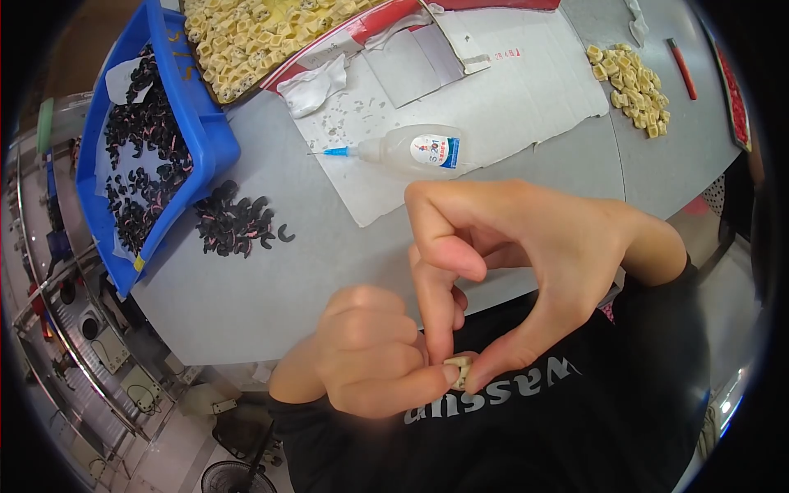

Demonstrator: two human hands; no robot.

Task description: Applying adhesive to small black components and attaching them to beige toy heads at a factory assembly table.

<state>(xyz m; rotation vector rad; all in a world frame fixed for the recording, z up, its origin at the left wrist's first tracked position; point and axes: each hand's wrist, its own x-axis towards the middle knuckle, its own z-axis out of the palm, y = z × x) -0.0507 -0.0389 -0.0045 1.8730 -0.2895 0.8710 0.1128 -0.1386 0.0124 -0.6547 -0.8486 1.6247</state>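
Close to my black shirt, a small cream-coloured block-like piece (461,364) with dark marks is held between both hands. My right hand (559,255) pinches it between thumb and a fingertip, its other fingers curled above. My left hand (366,353) is closed in a loose fist, slightly blurred, with its thumb tip pressed against the same piece. Beyond the hands lies a clear squeeze bottle (399,151) on its side, with a blue needle tip (335,152) pointing left. Left of it is a loose pile of small black curved pieces (234,222), some with pink.
A blue bin (218,148) at the left holds more black curved pieces. Behind stands a box of cream pieces (246,45) beside a white cardboard sheet (559,90) and crumpled tissue (315,86). At the far right are a cream pile (633,90) and a red stick-like tool (681,69).
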